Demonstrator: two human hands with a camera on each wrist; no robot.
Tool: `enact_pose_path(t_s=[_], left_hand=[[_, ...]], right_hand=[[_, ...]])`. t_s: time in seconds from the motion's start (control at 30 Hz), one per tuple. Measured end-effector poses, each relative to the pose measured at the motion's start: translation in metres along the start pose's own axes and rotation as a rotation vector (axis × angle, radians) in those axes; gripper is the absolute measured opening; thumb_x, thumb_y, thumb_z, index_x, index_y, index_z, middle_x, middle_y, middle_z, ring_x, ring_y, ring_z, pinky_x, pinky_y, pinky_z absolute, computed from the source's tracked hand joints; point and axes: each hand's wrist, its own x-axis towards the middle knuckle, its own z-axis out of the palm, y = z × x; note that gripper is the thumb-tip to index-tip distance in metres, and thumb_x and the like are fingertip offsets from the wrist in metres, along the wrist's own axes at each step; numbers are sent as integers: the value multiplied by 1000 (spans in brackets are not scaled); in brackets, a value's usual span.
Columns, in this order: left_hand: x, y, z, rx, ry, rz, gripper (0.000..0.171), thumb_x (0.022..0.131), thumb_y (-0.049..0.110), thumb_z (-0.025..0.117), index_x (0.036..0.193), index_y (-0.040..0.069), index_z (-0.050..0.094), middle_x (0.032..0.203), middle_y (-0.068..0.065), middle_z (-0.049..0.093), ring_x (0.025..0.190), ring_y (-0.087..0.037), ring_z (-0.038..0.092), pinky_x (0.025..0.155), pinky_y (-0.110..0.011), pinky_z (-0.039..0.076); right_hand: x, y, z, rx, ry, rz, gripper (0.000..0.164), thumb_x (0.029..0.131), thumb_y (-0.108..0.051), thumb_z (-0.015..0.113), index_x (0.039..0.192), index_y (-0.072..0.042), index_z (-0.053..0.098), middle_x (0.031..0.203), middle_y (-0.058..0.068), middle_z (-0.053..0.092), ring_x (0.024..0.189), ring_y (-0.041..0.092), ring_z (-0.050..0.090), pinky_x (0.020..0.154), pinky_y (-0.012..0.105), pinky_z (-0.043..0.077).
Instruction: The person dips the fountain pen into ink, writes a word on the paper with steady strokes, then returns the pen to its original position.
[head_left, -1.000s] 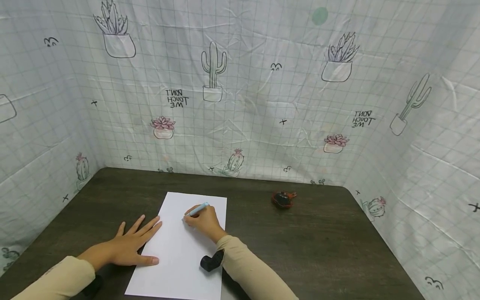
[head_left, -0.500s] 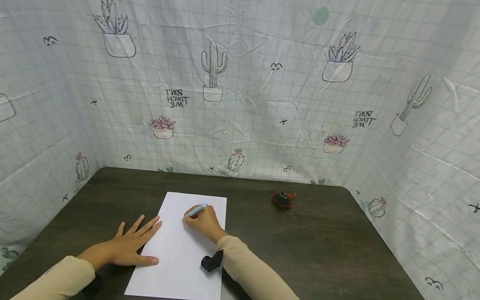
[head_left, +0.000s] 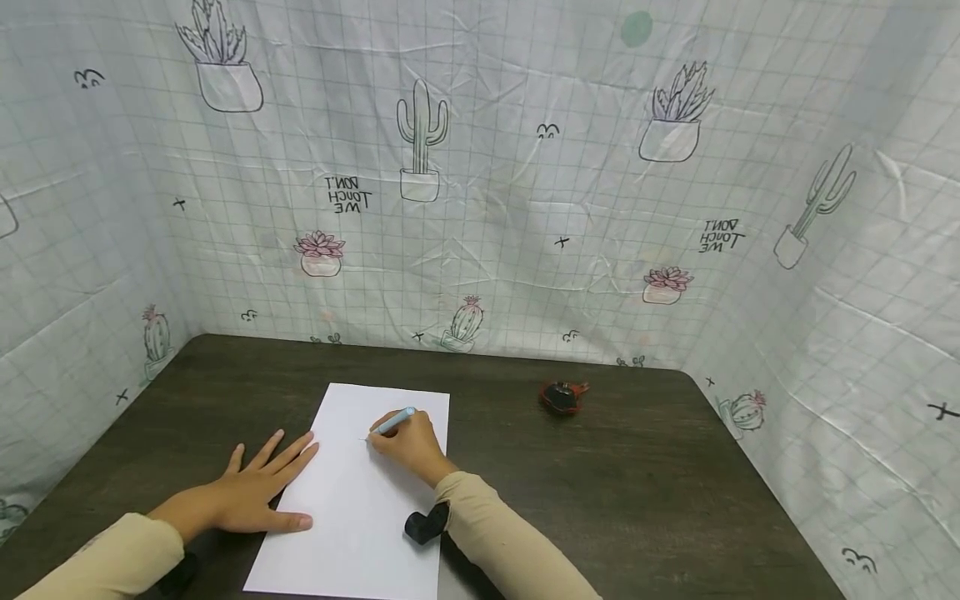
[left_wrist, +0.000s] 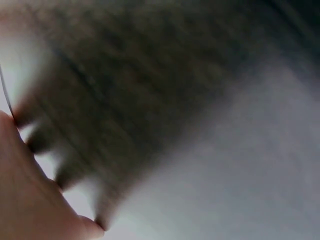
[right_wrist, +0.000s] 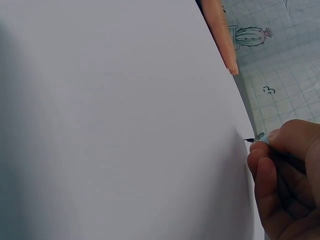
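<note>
A white sheet of paper (head_left: 352,533) lies on the dark wooden table. My right hand (head_left: 411,446) pinches a light blue pen (head_left: 393,422), its tip down at the upper middle of the sheet. A faint short line seems to show just left of the tip. In the right wrist view, the pen's dark tip (right_wrist: 249,140) meets the paper beyond thumb and fingers. My left hand (head_left: 251,493) lies spread and straight at the sheet's left edge, thumb and some fingertips over the paper. The left wrist view shows that hand (left_wrist: 30,195) only partly, against a blurred background.
A small black and red object (head_left: 562,398) sits on the table (head_left: 630,483) right of the sheet; its kind is unclear. A cloth (head_left: 510,183) printed with cacti hangs behind and along both sides. A black wrist piece (head_left: 426,525) at my right sleeve hangs over the paper.
The head view has shifted slightly, moving the scene a little left. A faint short mark now shows beside the pen tip. Both hands keep their poses, the right still holding the pen.
</note>
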Motion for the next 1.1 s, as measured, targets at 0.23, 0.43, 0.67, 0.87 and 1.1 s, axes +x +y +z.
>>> enact_pose_path(t_s=[0.23, 0.43, 0.67, 0.87, 1.1], left_hand=[[-1, 0, 0, -17, 13, 13, 100, 77, 74, 58, 155, 25, 17, 162, -4, 8, 143, -49, -3, 93, -80, -12], [0, -3, 2, -18, 20, 24, 99, 78, 73, 58, 155, 27, 16, 162, -3, 6, 142, -50, -2, 93, -80, -12], [-4, 5, -5, -30, -21, 16, 100, 80, 68, 60, 155, 20, 17, 161, -10, 7, 141, -53, -3, 91, -82, -13], [-4, 6, -6, -22, -31, 3, 102, 78, 70, 60, 155, 19, 16, 161, -9, 6, 141, -52, -5, 92, -81, -13], [1, -4, 2, -5, -7, 5, 102, 76, 77, 55, 155, 29, 11, 162, 1, 2, 143, -47, -6, 94, -79, -14]], right_hand=[[-2, 6, -7, -41, 14, -44, 7, 84, -9, 71, 80, -10, 76, 69, -3, 71, 56, -6, 56, 52, 13, 46], [-6, 10, -14, -42, 26, -45, 6, 82, -8, 71, 79, -10, 76, 68, -2, 71, 55, -4, 56, 52, 13, 46], [-11, 17, -20, -14, 27, -21, 6, 83, -8, 71, 79, -9, 75, 64, -2, 69, 51, -3, 56, 49, 16, 46], [-16, 21, -27, 23, 24, 39, 7, 84, -10, 71, 79, -10, 75, 63, -3, 68, 49, -1, 57, 47, 16, 46], [-20, 27, -37, 39, 35, 46, 5, 84, -11, 71, 81, -10, 75, 63, -3, 68, 50, 1, 58, 47, 18, 46]])
